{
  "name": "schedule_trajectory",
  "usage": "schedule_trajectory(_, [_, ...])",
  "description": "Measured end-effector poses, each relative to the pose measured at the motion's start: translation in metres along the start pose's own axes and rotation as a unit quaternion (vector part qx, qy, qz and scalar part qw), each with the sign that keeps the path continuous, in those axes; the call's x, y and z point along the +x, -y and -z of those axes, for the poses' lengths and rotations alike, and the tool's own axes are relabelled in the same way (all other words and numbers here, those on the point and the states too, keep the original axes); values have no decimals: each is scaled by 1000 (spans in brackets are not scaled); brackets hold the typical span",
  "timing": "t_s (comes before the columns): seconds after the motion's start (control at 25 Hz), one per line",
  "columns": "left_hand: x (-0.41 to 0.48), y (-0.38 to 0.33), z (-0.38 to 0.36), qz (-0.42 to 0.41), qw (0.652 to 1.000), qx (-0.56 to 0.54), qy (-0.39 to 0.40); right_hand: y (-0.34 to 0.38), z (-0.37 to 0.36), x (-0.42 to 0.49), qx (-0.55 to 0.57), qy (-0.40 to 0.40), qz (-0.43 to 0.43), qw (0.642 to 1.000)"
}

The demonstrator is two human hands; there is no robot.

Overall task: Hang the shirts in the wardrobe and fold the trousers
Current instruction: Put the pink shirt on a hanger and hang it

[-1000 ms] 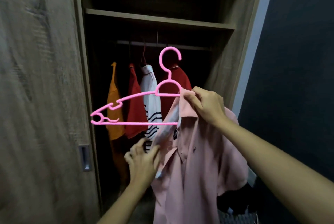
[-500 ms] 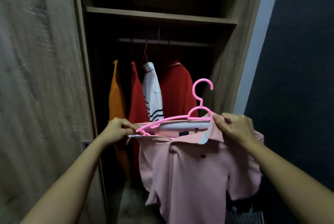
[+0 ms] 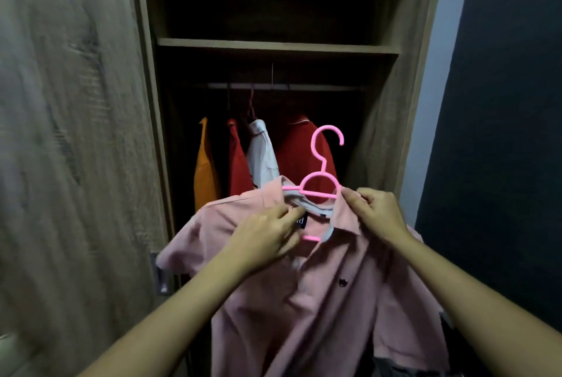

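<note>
Left hand [image 3: 267, 232] moved to pink shirt [image 3: 328, 300] collar; both hands' fingers pinch it; hung shirts [image 3: 264, 161] behind hanger [image 3: 322, 176]

Wardrobe rail [image 3: 319, 87] with orange, red, white and red shirts [image 3: 206, 170].

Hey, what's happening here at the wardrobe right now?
A person is fitting a pink shirt onto a pink hanger in front of the open wardrobe. The left hand works at the collar while the right hand grips the collar's other side. The hanger's hook sticks up out of the neck and is not yet on the rail. Four shirts already hang there: orange, red, white and red.
</note>
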State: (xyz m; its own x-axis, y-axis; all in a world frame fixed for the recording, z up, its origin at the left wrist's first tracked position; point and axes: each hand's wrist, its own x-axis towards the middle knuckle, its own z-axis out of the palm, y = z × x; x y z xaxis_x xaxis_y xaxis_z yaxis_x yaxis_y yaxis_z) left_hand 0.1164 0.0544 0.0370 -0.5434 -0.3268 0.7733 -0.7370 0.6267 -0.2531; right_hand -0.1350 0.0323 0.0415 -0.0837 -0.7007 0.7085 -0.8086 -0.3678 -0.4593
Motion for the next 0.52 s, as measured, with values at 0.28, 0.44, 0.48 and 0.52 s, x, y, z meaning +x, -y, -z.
schedule_trajectory(0.28, [-15,79,25,106,990,-67,58,15,13,8,36,8,36,999])
schedule_trajectory(0.44, [-22,98,35,119,981,-154,-1,19,19,7,-95,-3,75,993])
schedule_trajectory(0.48, [-24,102,39,147,974,-169,-26,12,23,6,-107,-11,82,991])
schedule_trajectory(0.52, [-27,105,43,174,966,-185,-45,4,27,2,-96,-12,70,993])
